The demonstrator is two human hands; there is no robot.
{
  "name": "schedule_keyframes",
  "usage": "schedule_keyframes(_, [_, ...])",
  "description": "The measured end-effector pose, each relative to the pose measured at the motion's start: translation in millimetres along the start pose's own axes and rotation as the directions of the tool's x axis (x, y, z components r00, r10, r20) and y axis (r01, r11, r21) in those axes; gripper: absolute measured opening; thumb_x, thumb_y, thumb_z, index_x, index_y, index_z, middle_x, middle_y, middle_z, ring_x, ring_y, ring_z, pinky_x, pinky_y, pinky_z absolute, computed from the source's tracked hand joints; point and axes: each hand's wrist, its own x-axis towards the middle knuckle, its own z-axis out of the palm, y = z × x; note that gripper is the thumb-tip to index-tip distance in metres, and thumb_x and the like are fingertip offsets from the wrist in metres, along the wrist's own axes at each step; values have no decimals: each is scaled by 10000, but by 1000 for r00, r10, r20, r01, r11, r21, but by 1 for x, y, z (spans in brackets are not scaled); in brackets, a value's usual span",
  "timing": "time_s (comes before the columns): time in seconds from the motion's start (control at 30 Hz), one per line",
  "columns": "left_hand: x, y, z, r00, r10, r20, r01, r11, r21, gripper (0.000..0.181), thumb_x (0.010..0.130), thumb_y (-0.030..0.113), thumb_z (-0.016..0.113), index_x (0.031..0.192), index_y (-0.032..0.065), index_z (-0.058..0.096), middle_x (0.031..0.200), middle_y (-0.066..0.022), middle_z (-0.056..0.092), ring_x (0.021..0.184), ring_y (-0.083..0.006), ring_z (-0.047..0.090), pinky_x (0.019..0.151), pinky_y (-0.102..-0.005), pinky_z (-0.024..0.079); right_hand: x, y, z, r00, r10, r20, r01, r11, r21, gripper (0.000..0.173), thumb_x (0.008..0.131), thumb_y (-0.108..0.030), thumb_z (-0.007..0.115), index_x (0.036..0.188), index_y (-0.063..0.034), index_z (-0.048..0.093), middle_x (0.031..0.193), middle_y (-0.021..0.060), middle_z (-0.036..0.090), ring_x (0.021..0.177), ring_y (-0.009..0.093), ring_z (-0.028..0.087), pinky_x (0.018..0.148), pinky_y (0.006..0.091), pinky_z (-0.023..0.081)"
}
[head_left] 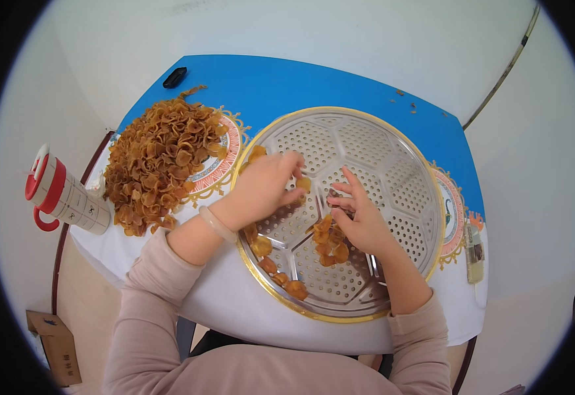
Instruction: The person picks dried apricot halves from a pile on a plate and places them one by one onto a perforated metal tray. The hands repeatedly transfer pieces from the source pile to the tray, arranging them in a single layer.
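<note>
A round perforated metal tray (406, 182) with a gold rim lies before me. My left hand (263, 190), with a pale bangle at the wrist, is over the tray's left part; its fingers and thumb close around a yellowish dried slice (303, 184). My right hand (361, 217) hovers near the tray's middle with its fingers apart, beside a small cluster of brown dried slices (330, 242); nothing is plainly held in it. More slices (296, 290) line the tray's left and lower-left edge, some partly hidden by my left arm. A large heap of dried slices (159, 158) lies at the left.
A white and red tumbler (73, 197) stands at the left table edge. A black object (174, 78) lies at the back left of the blue tabletop (277, 79). Printed placemats show beside the tray, and a clear-cased device (475, 254) lies at the right. A cardboard box (58, 348) is on the floor.
</note>
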Motion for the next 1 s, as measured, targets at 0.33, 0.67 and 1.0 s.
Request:
schedule_keyframes(0.33, [-2,-23,-3,997,-10,73,-2,987,162,438,806,188,829,1115,78,539,921,-42,680,939,-280,648,941,-401,469,-2,2,2,1000,0,-4,0,1000,-1,761,965,-61,589,1624,-77,209,1442,224,538,1262,268,631,926,350,533])
schedule_keyframes(0.67, [-3,-27,-2,999,29,42,-39,966,254,432,793,172,813,1121,85,547,911,-34,668,970,-283,643,978,-412,451,-1,2,2,1000,13,1,-13,1000,-16,745,967,-62,583,1617,-67,221,1404,224,562,1268,274,625,960,365,531])
schedule_keyframes(1.0, [-5,-26,1,996,7,89,-25,979,200,426,855,164,767,1197,76,528,1079,-21,720,1095,-264,644,1106,-446,395,-1,6,3,1000,-3,3,3,999,-33,732,966,-65,586,1611,-56,240,1361,196,591,1256,275,632,990,379,522])
